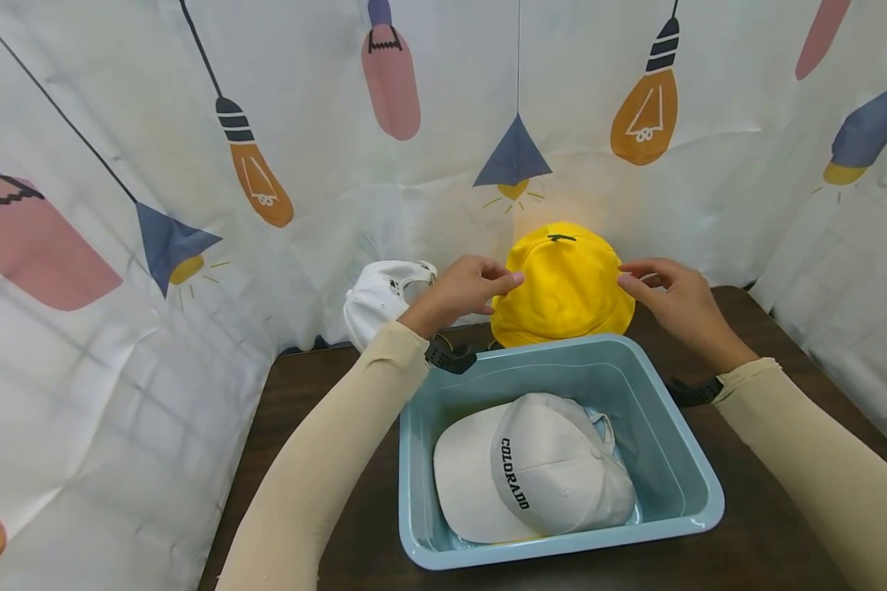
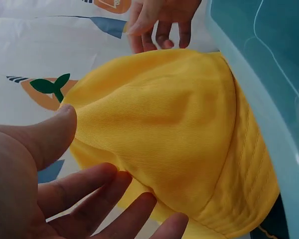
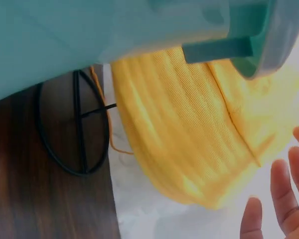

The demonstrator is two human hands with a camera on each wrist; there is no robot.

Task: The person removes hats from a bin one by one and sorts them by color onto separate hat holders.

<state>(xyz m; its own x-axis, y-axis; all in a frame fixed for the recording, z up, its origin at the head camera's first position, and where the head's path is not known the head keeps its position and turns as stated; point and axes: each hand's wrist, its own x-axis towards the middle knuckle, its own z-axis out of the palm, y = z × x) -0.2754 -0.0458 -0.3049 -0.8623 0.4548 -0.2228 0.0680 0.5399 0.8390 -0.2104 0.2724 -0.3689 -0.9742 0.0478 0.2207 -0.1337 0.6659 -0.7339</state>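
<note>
A yellow bucket hat [image 1: 562, 287] with a small green sprout [image 2: 52, 86] on its crown sits upright behind the bin. At its left side is my left hand [image 1: 464, 289], fingers spread and loosely bent; in the left wrist view the fingertips come right up to the cloth, and I cannot tell if they touch. My right hand [image 1: 673, 302] is at the hat's right side, its fingers relaxed and a little apart from the fabric in the right wrist view. Inside the light blue bin [image 1: 680, 443] lies a beige cap [image 1: 554, 468] lettered COLORADO, brim to the left.
A white cap [image 1: 373, 300] stands behind my left forearm, partly covered by it. Under the yellow hat, a black wire ring [image 3: 38, 117] shows on the dark wooden table [image 1: 355, 525]. A white curtain [image 1: 443, 197] printed with lamps hangs behind the table and along its sides.
</note>
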